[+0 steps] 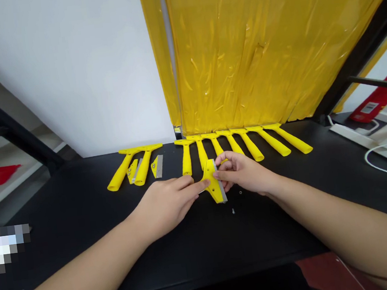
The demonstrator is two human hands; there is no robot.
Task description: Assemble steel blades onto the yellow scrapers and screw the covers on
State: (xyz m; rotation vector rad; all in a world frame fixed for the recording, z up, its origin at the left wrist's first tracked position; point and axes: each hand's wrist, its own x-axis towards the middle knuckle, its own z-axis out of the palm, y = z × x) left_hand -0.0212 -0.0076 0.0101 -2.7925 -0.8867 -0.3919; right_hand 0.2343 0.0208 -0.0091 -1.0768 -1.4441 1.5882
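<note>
A yellow scraper head with a grey metal blade along its right edge is held above the black table. My left hand is closed on its left side, with fingers lying over the yellow face. From the right, my right hand pinches the upper part by the blade edge, its other fingers curled. Dark holes show in the yellow face. On the table just below my right hand lie a small screw and a tiny nut-like ring.
Several yellow scraper handles stand in a row along the back. Two more handles lie at left, beside yellow pieces with metal blades. A red package and white cable are at right. Yellow plastic sheeting hangs behind.
</note>
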